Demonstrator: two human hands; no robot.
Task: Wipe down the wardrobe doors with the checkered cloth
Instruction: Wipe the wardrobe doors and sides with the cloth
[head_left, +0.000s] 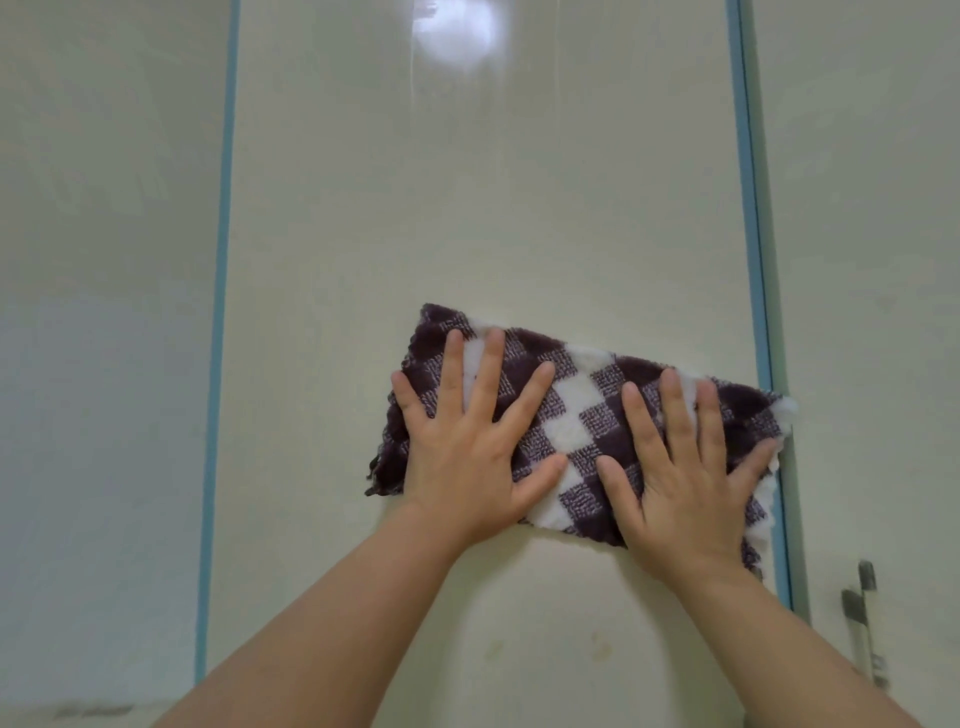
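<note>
A dark purple and white checkered cloth (582, 415) lies flat against the glossy cream wardrobe door (467, 208), at the door's lower right. My left hand (467, 447) presses flat on the cloth's left half, fingers spread. My right hand (685, 467) presses flat on its right half, fingers spread, close to the door's right blue edge. The cloth's right end reaches that blue edge strip (753, 260).
A second blue strip (221, 312) borders the door on the left, with another cream panel (104, 364) beyond it. A metal door handle (862, 618) sits on the right panel (872, 260), below my right hand. A light glare (452, 31) shows near the top.
</note>
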